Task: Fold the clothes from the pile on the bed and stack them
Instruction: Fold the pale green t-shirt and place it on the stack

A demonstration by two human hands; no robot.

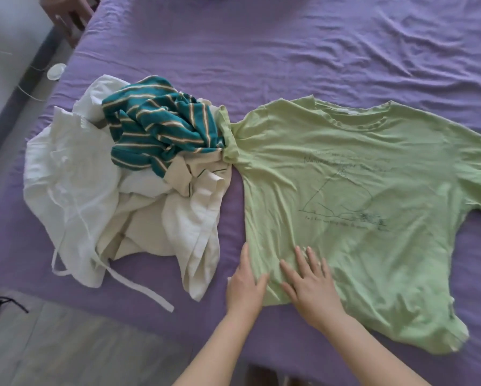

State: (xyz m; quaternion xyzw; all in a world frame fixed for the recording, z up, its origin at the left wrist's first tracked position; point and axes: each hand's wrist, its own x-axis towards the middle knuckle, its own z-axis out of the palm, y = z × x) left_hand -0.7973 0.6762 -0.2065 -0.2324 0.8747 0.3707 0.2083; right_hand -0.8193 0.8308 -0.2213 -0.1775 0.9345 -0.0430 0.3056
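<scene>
The light green printed cotton T-shirt lies spread flat on the purple-sheeted bed, not yet folded. The left hand and right hand rest on its hem corner, fingers straight and spread. Left of the fingers, the crumpled pile of white and teal striped clothes waits; no stack shows.

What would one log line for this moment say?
stage: smoothing | item: green T-shirt spread flat | left hand on its lower edge | right hand flat on it | pile unfolded
</scene>
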